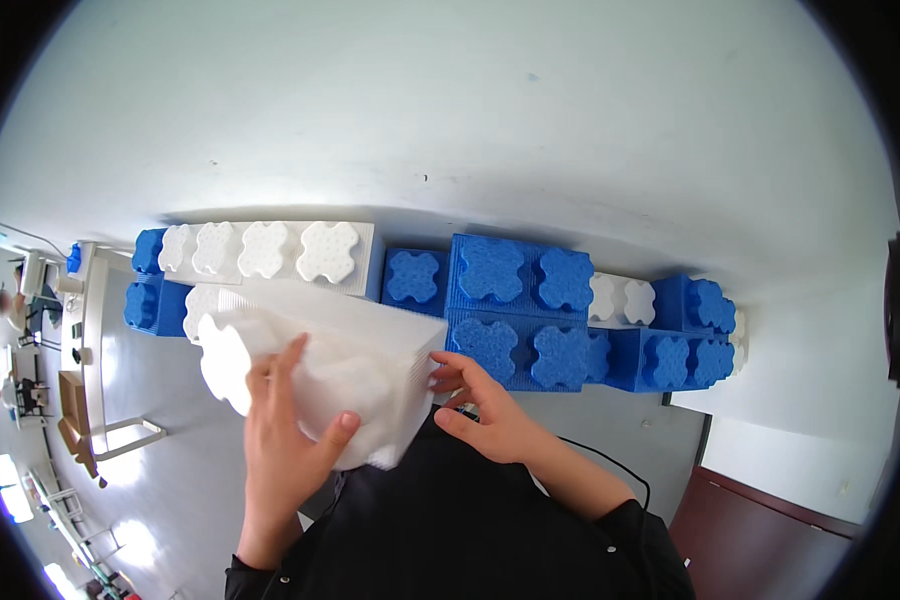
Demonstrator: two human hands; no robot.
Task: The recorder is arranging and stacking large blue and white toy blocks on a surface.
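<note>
My left hand (295,430) is spread over the knobbed face of a white block (345,395), fingers on its surface and thumb resting on its near side, so it grips the block from the left and near. My right hand (485,410) meets the block's right edge with half-curled fingertips, the thumb standing apart; I cannot tell whether that hand bears any weight.

The block is between my hands, in front of my black shirt (470,510) and tilted. Its long axis seems to run from far left to near right, though blur makes that uncertain. My left hand covers more of it; my right is only at its ribbed end.

Beyond the block, along the wall (530,120), a low stack of knobbed blocks runs from left to right. The long white block (328,252) lies just behind mine and slightly left. The large blue blocks (490,270) lie farther right, nearer my right hand, stacked two high.

As for containers, an open cardboard box (75,395) is well apart on the left, beside a pale table (90,320); I cannot make out what is in it.
</note>
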